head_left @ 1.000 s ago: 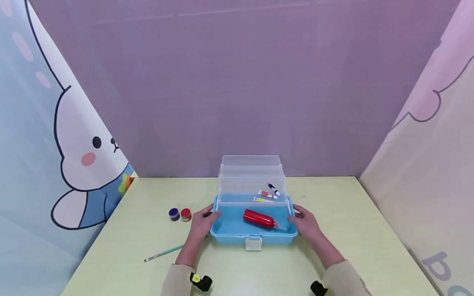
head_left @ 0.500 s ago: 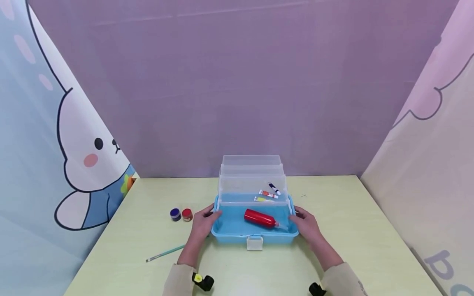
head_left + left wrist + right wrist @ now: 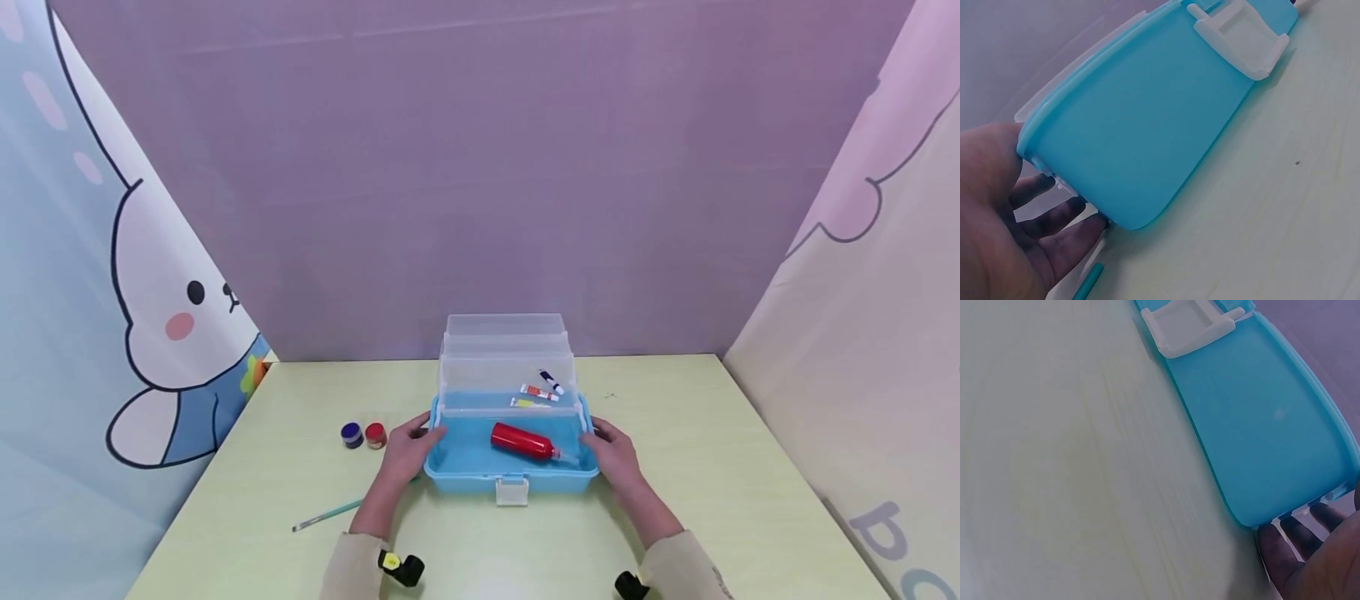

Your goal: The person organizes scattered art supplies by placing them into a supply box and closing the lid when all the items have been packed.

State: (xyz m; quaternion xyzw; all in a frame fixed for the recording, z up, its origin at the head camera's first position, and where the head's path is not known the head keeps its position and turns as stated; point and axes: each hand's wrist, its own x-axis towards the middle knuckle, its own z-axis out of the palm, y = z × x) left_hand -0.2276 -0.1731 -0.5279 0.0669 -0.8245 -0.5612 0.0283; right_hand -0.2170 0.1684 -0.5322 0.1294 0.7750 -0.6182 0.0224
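A light blue storage box (image 3: 467, 482) stands on the table with its clear tiered lid (image 3: 504, 346) raised at the back. Its white latch (image 3: 512, 492) hangs down in front. My left hand (image 3: 406, 456) grips the left end, thumb over the rim and fingers against the outer wall, as the left wrist view shows. The right hand (image 3: 617, 458) holds the opposite end the same way. Inside lies a red squeeze bottle (image 3: 521, 442) with a clear nozzle. Behind it, in the clear tray, are an orange-red paint tube (image 3: 540, 392), a yellow one (image 3: 528, 403) and a dark blue one (image 3: 551, 382).
Left of the box, a purple paint jar (image 3: 352, 435) and a red paint jar (image 3: 376, 435) sit side by side. A green paintbrush (image 3: 327, 516) lies partly under the left forearm. A purple cloth (image 3: 480, 183) hangs behind the pale table (image 3: 750, 500).
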